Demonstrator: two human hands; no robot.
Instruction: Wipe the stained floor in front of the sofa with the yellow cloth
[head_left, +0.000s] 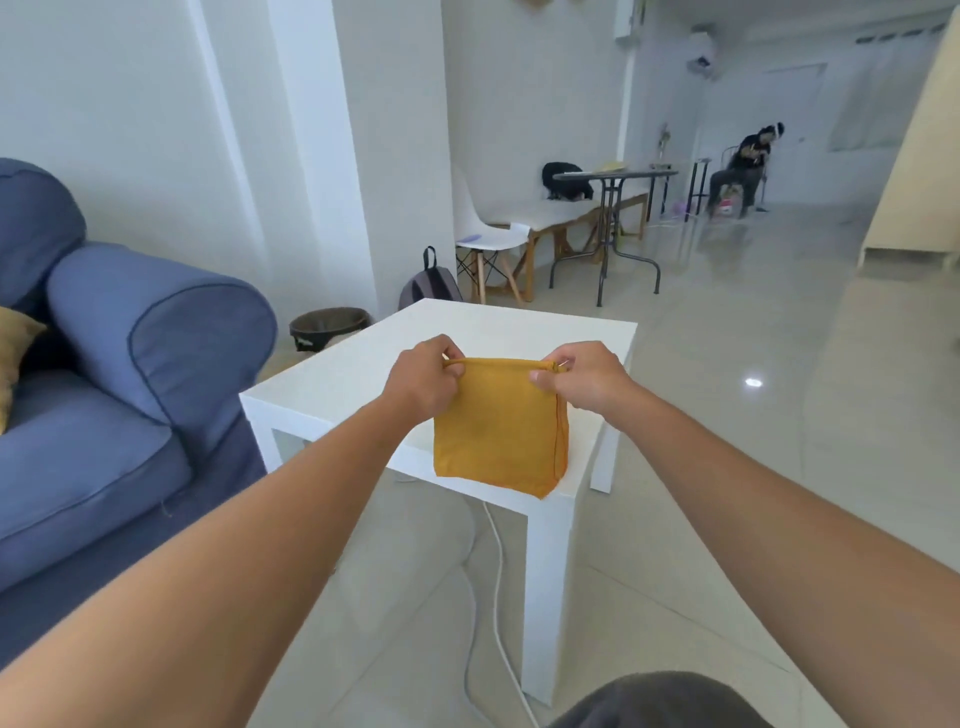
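Note:
The yellow cloth (498, 431) hangs folded as a flat square above the white side table (363, 374). My left hand (423, 379) pinches its upper left corner and my right hand (582, 376) pinches its upper right corner. The cloth's lower edge reaches down to about the table's near edge. The blue sofa (130, 374) stands at the left, with pale tiled floor (415, 597) in front of it and under the table. I cannot make out a stain on the floor.
A white cable (496, 571) runs across the floor beside the table leg. A dark waste bin (327, 325) and a grey backpack (428, 288) sit behind the table. Farther back are a white chair (485, 234), a round black table (613, 179) and a seated person (745, 166).

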